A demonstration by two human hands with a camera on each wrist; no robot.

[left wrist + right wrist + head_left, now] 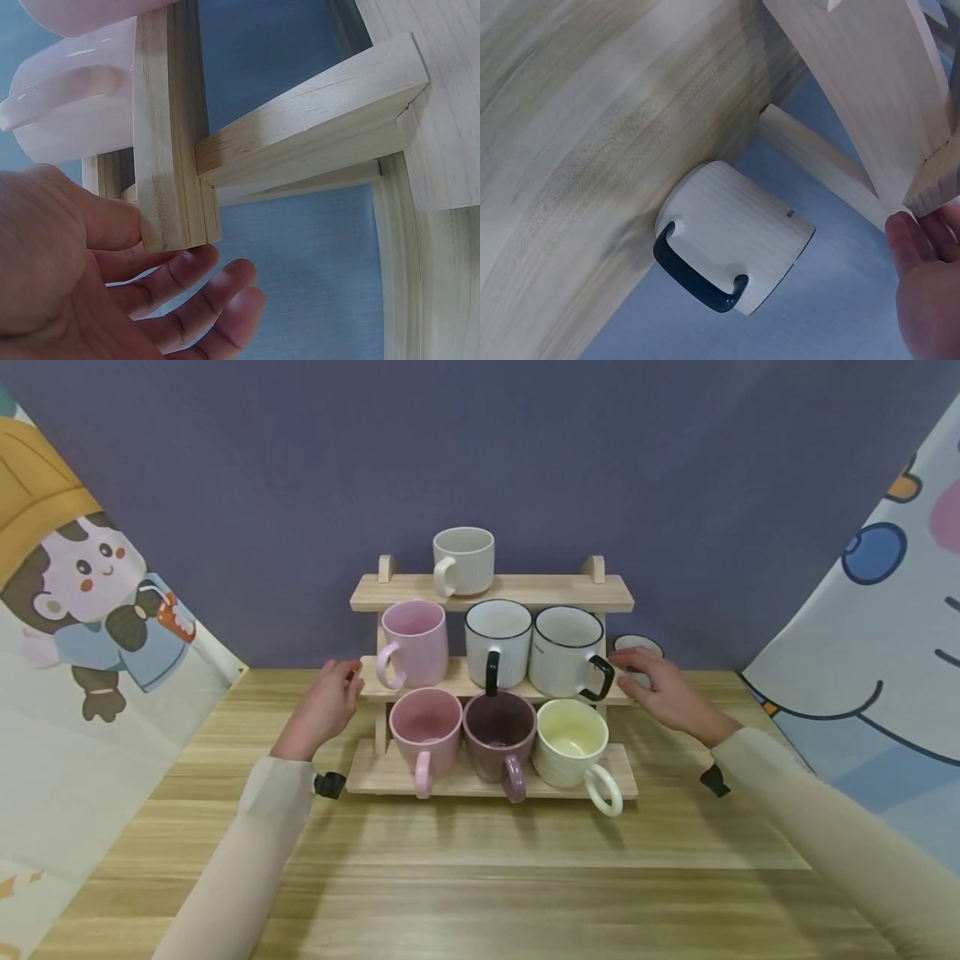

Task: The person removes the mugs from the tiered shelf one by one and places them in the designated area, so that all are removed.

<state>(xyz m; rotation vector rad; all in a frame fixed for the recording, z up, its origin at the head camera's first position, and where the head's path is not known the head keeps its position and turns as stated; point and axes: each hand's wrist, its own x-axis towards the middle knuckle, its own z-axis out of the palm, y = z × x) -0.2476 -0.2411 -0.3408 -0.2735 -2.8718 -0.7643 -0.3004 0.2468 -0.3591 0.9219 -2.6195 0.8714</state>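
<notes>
Left hand (318, 706): fingers and thumb pinching left end of the wooden rack's (540, 589) middle shelf. Right hand (667, 693): fingers gripping its right end. Rack sits mid-span near tabletop (450, 902) back edge, seven mugs (517, 656) aboard. Black-handled white mug (731, 232) right of it, by back edge.

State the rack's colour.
The rack is pale beige wood with visible grain, clearest in the left wrist view.

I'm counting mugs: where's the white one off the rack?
In the right-wrist view, the white mug stands on the table beside the rack; in the head view, it's at the rack's right, partly behind the right hand.
</notes>
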